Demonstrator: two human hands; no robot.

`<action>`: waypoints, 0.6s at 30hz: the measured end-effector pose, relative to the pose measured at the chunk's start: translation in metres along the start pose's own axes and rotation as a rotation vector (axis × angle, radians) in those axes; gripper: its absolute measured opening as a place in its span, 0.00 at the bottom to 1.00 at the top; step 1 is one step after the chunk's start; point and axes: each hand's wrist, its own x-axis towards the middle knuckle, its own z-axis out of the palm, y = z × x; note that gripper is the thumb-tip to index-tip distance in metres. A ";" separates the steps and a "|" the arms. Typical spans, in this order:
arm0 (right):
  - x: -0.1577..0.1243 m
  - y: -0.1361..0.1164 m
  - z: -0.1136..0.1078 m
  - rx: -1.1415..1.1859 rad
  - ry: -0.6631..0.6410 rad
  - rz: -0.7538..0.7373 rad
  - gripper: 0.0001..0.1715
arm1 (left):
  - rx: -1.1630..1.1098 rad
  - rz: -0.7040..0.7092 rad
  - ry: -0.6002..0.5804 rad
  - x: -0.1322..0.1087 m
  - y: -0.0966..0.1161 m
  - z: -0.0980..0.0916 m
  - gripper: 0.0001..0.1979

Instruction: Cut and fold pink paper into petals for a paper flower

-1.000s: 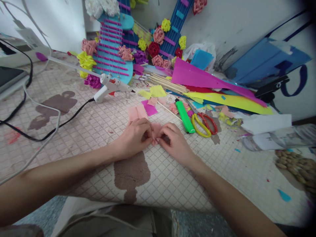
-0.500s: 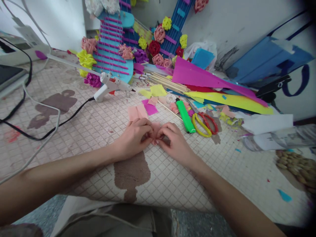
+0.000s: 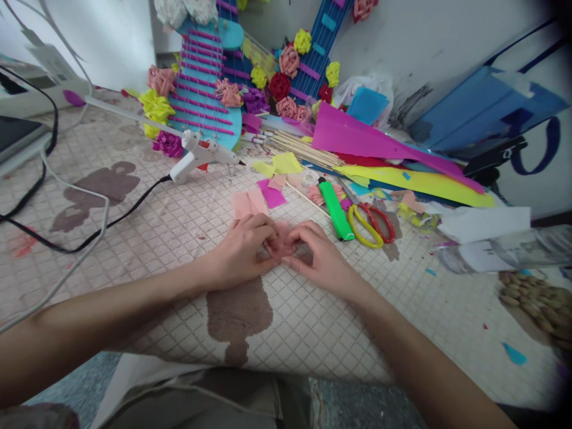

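A small piece of pink paper (image 3: 282,231) is pinched between my two hands, low over the patterned tablecloth. My left hand (image 3: 248,247) rests on the cloth with its fingers closed on the paper's left side. On the other side, my right hand (image 3: 319,259) holds the paper between thumb and curled fingers. The fingertips hide much of the paper. Just behind my left hand lie flat pink paper squares (image 3: 249,204), beside a magenta square (image 3: 271,193). To the right of my right hand are a green box cutter (image 3: 336,211) and scissors (image 3: 370,225) with yellow and red handles.
A white glue gun (image 3: 201,156) stands at the back left, its black cord crossing the cloth. Behind are wooden sticks (image 3: 304,148), coloured paper sheets (image 3: 388,152) and a blue craft piece with paper flowers (image 3: 203,89). Peanuts (image 3: 536,304) lie far right.
My right hand has shifted slightly, its thumb and fingers moving at the paper's right edge. My left hand stays nearly in place. Everything else lies as before.
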 end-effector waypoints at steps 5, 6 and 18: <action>0.002 0.001 0.004 -0.028 0.043 0.031 0.05 | -0.037 0.012 -0.012 0.002 -0.003 0.000 0.02; 0.002 0.001 0.005 -0.034 0.050 0.031 0.05 | -0.036 0.005 -0.009 0.002 -0.003 0.000 0.02; 0.003 -0.001 0.010 -0.084 0.094 0.060 0.07 | 0.001 -0.017 0.018 0.003 -0.006 0.004 0.02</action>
